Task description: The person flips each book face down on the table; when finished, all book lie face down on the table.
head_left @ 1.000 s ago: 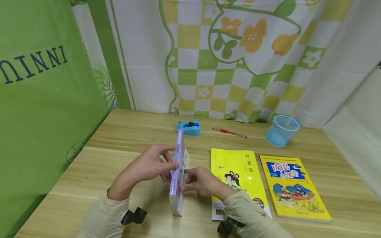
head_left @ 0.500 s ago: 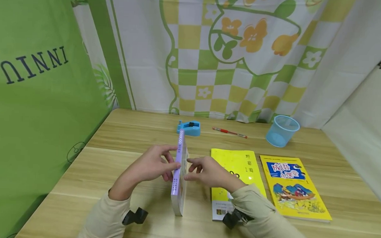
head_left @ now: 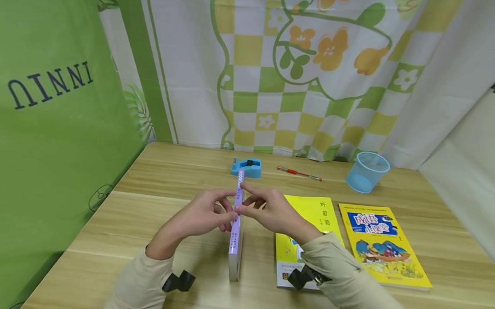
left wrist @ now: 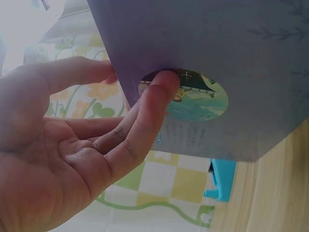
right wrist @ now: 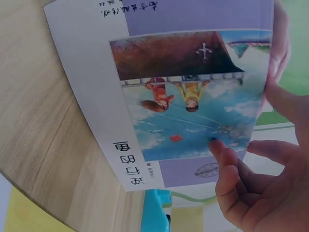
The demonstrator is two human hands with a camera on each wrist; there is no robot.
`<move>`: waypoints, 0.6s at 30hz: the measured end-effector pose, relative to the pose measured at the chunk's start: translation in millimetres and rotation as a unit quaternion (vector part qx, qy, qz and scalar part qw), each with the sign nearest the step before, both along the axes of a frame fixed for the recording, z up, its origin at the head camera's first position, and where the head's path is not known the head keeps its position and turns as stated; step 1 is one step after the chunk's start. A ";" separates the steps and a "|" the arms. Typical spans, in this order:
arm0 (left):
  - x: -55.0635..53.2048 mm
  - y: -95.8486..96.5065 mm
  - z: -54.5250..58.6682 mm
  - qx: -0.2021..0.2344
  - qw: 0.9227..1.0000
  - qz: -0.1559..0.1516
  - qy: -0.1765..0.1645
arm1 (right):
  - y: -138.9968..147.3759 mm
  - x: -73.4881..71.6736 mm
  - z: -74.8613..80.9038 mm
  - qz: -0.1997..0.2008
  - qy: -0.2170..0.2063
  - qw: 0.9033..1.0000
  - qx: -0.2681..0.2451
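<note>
A purple-and-white paperback book (head_left: 235, 239) stands on edge on the table, its purple spine uppermost. My left hand (head_left: 206, 212) pinches it from the left, thumb on the spine. In the left wrist view, fingertips (left wrist: 166, 82) of that hand press the back cover (left wrist: 260, 106) beside an oval picture. From the right, my right hand (head_left: 276, 213) holds the spine with thumb and forefinger close to the left thumb. Its other fingers are bent against the front cover (right wrist: 193, 116), which shows two children and a kite in the right wrist view.
Two yellow books, one with a girl on it (head_left: 311, 211) and one with a blue title panel (head_left: 385, 250), lie to the right. Behind stand a blue tape dispenser (head_left: 249, 168) and a blue mesh cup (head_left: 365, 174), with a red pen (head_left: 298, 173) lying between them.
My right hand has moved from low on the front cover up to the spine. The book has come slightly more upright, while my left hand keeps its grip.
</note>
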State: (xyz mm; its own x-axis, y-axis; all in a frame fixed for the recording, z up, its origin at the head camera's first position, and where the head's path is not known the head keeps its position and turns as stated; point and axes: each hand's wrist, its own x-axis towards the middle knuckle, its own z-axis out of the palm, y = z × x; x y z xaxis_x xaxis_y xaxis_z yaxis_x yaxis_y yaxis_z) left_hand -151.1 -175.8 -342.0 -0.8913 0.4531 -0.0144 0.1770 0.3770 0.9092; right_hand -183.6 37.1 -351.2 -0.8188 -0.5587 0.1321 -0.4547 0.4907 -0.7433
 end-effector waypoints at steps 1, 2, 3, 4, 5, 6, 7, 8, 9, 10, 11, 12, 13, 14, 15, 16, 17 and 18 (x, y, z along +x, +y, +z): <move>-0.4 0.3 -0.4 0.000 1.000 -0.004 0.004 | -0.1 0.1 -0.4 0.002 0.002 1.000 0.001; -0.5 0.6 -0.4 0.000 1.000 -0.007 0.007 | -0.3 0.1 -0.7 0.003 0.002 1.000 0.002; -0.6 0.8 -0.5 -0.001 1.000 -0.008 0.007 | -0.5 0.2 -0.5 0.004 0.003 1.000 0.002; -0.9 1.4 -1.1 -0.002 1.000 -0.008 0.008 | -0.1 0.5 -0.4 0.003 0.004 1.000 0.004; -0.8 1.7 -1.3 -0.003 1.000 -0.007 0.009 | 0.2 0.7 -0.2 0.003 0.005 1.000 0.005; -0.9 2.0 -1.7 -0.004 1.000 -0.006 0.010 | 0.4 1.1 0.1 0.002 0.004 1.000 0.006; -1.2 2.4 -2.1 -0.004 1.000 -0.005 0.011 | 0.8 1.5 0.5 0.001 0.004 1.000 0.007; -1.4 2.7 -2.3 -0.004 1.000 -0.004 0.011 | 0.9 1.8 0.9 -0.001 0.002 1.000 0.007; -1.7 3.1 -2.6 -0.004 1.000 -0.004 0.012 | 1.1 2.2 1.1 -0.004 0.001 1.000 0.008; -2.0 3.4 -2.9 -0.003 1.000 -0.005 0.013 | 1.3 2.5 1.3 -0.007 -0.001 1.000 0.008; -2.0 3.6 -3.0 -0.003 1.000 -0.005 0.013 | 1.6 2.8 1.3 -0.009 -0.002 1.000 0.009; -2.1 3.9 -3.1 -0.002 1.000 -0.006 0.014 | 1.7 2.9 1.2 -0.011 -0.003 1.000 0.009; -2.2 4.0 -3.3 -0.002 1.000 -0.007 0.014 | 1.9 3.0 1.0 -0.012 -0.004 1.000 0.009; -2.2 4.1 -3.4 -0.002 1.000 -0.008 0.014 | 2.0 3.0 0.9 -0.013 -0.005 1.000 0.009; -2.1 4.2 -3.4 -0.002 1.000 -0.009 0.015 | 2.2 3.0 0.8 -0.014 -0.006 1.000 0.008; -2.1 4.2 -3.6 -0.003 1.000 -0.010 0.015 | 2.3 3.0 0.8 -0.013 -0.006 1.000 0.008; -2.1 4.2 -3.6 -0.004 1.000 -0.011 0.016 | 2.4 3.1 0.9 -0.013 -0.006 1.000 0.008; -1.9 4.4 -3.6 -0.005 1.000 -0.012 0.016 | 2.6 3.2 1.0 -0.013 -0.007 1.000 0.008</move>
